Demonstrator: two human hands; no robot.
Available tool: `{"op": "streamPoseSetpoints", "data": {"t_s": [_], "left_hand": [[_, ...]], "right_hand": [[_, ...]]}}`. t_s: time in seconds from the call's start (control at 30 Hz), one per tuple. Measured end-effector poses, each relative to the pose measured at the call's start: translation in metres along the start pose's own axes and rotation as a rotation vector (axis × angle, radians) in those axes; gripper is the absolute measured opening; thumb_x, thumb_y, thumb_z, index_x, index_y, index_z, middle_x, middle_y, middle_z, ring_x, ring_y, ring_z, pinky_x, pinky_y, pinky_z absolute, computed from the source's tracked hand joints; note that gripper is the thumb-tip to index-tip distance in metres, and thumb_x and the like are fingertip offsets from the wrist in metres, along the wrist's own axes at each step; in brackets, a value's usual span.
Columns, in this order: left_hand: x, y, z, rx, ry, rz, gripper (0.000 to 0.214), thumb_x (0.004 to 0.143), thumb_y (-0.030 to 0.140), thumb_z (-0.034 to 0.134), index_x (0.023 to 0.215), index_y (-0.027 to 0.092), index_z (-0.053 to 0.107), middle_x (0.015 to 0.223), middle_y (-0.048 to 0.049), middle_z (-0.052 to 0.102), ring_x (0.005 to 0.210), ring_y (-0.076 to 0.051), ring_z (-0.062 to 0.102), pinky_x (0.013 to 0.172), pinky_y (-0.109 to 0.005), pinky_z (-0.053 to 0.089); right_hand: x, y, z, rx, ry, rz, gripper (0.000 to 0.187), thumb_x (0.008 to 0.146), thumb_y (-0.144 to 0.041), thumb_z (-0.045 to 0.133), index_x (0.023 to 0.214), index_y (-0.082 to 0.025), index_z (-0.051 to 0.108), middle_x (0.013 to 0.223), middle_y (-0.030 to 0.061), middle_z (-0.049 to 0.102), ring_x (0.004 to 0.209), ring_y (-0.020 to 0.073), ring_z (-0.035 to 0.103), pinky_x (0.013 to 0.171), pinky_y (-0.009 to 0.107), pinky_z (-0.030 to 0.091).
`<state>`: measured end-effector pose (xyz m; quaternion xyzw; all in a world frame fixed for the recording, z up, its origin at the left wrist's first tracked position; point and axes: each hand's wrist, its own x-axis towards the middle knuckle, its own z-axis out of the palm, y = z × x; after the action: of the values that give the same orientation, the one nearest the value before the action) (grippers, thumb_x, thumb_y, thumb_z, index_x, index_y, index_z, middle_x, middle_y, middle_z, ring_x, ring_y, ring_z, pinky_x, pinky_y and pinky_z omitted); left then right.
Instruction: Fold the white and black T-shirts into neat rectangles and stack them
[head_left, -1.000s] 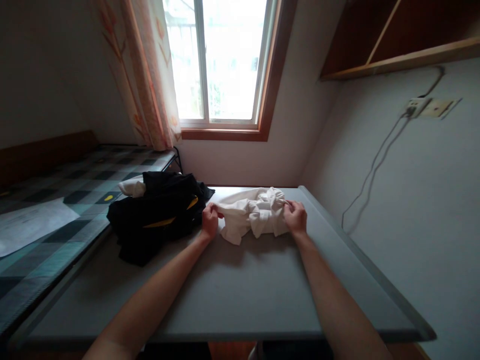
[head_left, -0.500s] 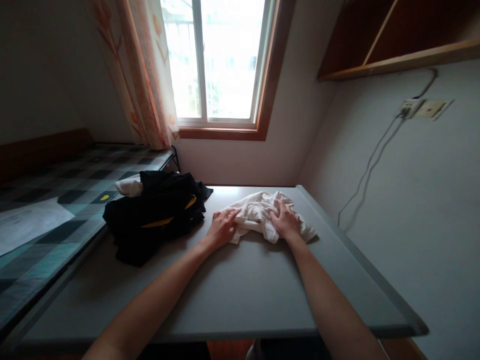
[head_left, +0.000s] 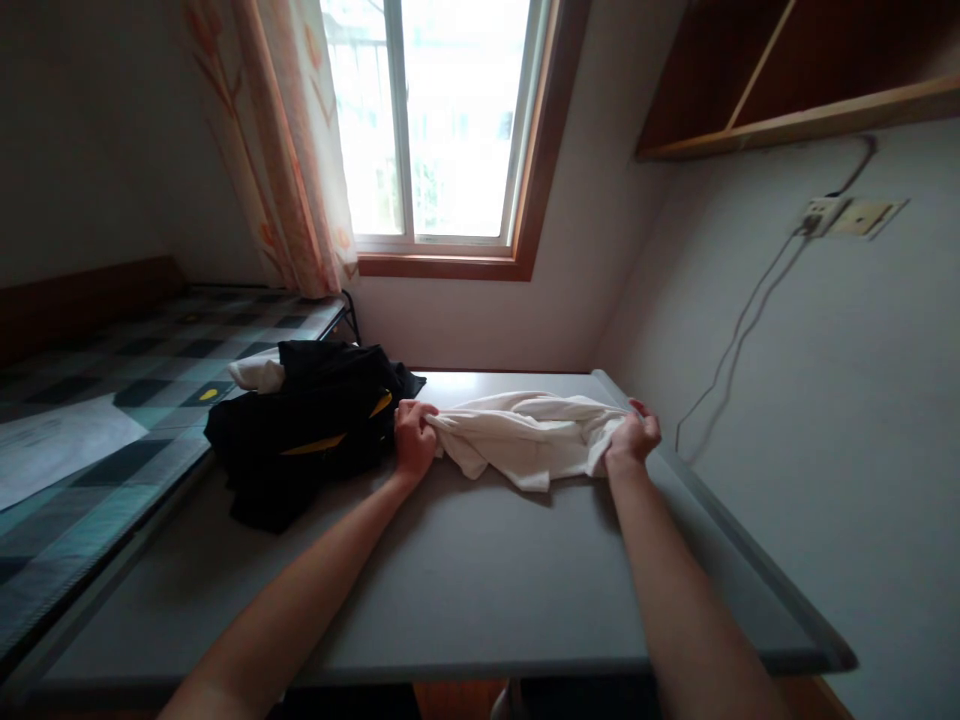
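A crumpled white garment (head_left: 529,438) is stretched across the far part of the grey table (head_left: 465,580). My left hand (head_left: 413,438) is closed on its left end, close to the black clothes. My right hand (head_left: 634,438) is closed on its right end, near the table's right edge. The cloth sags between the two hands and touches the tabletop.
A pile of black clothes with yellow trim (head_left: 307,425) lies at the table's far left, a white piece (head_left: 259,373) on top. A checked bed (head_left: 112,400) runs along the left. Window and curtain (head_left: 292,150) behind; a wall socket with cable (head_left: 825,215) on the right.
Both hands lay on the bunched white garment half a second ago. They have since gripped its ends and pulled apart, spreading it sideways.
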<state>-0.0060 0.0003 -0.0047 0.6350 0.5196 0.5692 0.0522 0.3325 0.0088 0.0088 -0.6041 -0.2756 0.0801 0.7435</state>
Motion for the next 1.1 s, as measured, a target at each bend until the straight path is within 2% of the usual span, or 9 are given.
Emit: {"op": "streamPoseSetpoints", "data": {"t_s": [0.1,0.17,0.23,0.33,0.47,0.67,0.9,1.0,1.1], "left_hand": [[-0.004,0.009,-0.004,0.099,-0.035,0.055,0.028,0.077,0.006,0.044,0.084,0.021,0.066,0.102,-0.0064,0.060,0.101,-0.023,0.055,0.094,-0.041,0.040],[-0.009,0.018,-0.006,0.148,-0.132,0.166,0.032,0.077,0.009,0.047,0.100,0.022,0.065,0.118,-0.0067,0.059,0.114,-0.025,0.053,0.100,-0.043,0.036],[-0.014,0.027,-0.006,0.197,-0.268,0.271,0.043,0.076,0.012,0.052,0.117,0.023,0.061,0.131,-0.0069,0.056,0.125,-0.026,0.047,0.106,-0.044,0.030],[-0.018,0.033,-0.003,0.252,-0.461,0.338,0.059,0.079,0.018,0.057,0.137,0.025,0.048,0.134,-0.0070,0.057,0.129,-0.027,0.045,0.113,-0.046,0.020],[-0.019,0.029,0.001,0.270,-0.570,0.363,0.056,0.088,0.022,0.054,0.143,0.030,0.044,0.117,-0.0055,0.065,0.113,-0.024,0.055,0.111,-0.046,0.022],[-0.012,0.024,0.000,0.323,-0.382,0.293,0.024,0.093,0.024,0.051,0.098,0.032,0.073,0.093,-0.0032,0.064,0.093,-0.021,0.057,0.101,-0.045,0.028],[-0.003,0.025,-0.011,0.282,-0.144,0.086,0.023,0.092,0.022,0.049,0.094,0.026,0.072,0.093,-0.0046,0.061,0.093,-0.022,0.055,0.093,-0.043,0.033],[-0.001,0.021,-0.013,0.257,-0.134,0.044,0.020,0.088,0.021,0.051,0.086,0.024,0.070,0.097,-0.0059,0.061,0.099,-0.023,0.055,0.093,-0.044,0.033],[-0.002,0.017,-0.010,0.228,-0.215,0.101,0.018,0.087,0.021,0.050,0.077,0.022,0.066,0.104,-0.0054,0.063,0.105,-0.023,0.055,0.099,-0.044,0.031]], "right_hand": [[0.003,-0.008,-0.008,-0.215,0.149,-0.080,0.033,0.081,-0.030,0.039,0.104,-0.019,0.060,0.102,0.0092,0.057,0.095,0.0239,0.053,0.085,0.041,0.043],[-0.008,-0.017,-0.010,-0.427,0.130,-0.214,0.035,0.083,-0.030,0.040,0.107,-0.017,0.062,0.111,0.0144,0.056,0.106,0.0280,0.050,0.092,0.044,0.039],[-0.025,-0.026,-0.007,-0.638,-0.022,-0.377,0.036,0.084,-0.031,0.045,0.110,-0.017,0.065,0.119,0.0165,0.054,0.113,0.0310,0.047,0.096,0.046,0.035],[-0.050,-0.031,0.001,-0.870,-0.447,-0.535,0.038,0.084,-0.033,0.050,0.118,-0.021,0.065,0.122,0.0129,0.056,0.112,0.0303,0.048,0.096,0.044,0.034],[-0.062,-0.025,0.006,-1.051,-0.727,-0.504,0.047,0.085,-0.036,0.054,0.130,-0.024,0.059,0.120,0.0123,0.061,0.111,0.0302,0.051,0.095,0.043,0.035],[-0.045,-0.018,0.008,-0.706,-0.610,-0.224,0.031,0.085,-0.035,0.050,0.098,-0.018,0.072,0.101,0.0125,0.071,0.099,0.0281,0.063,0.090,0.041,0.043],[-0.026,-0.023,0.008,0.129,-0.282,0.080,0.048,0.072,-0.060,0.054,0.090,-0.017,0.067,0.072,0.0033,0.067,0.067,0.0163,0.064,0.063,0.028,0.048],[-0.017,-0.021,0.002,0.122,-0.187,0.097,0.045,0.073,-0.059,0.054,0.084,-0.016,0.066,0.070,0.0037,0.066,0.064,0.0148,0.063,0.061,0.026,0.047],[-0.014,-0.013,0.000,-0.103,-0.272,0.085,0.043,0.072,-0.055,0.058,0.080,-0.014,0.068,0.077,0.0090,0.070,0.070,0.0190,0.065,0.064,0.030,0.049]]}}
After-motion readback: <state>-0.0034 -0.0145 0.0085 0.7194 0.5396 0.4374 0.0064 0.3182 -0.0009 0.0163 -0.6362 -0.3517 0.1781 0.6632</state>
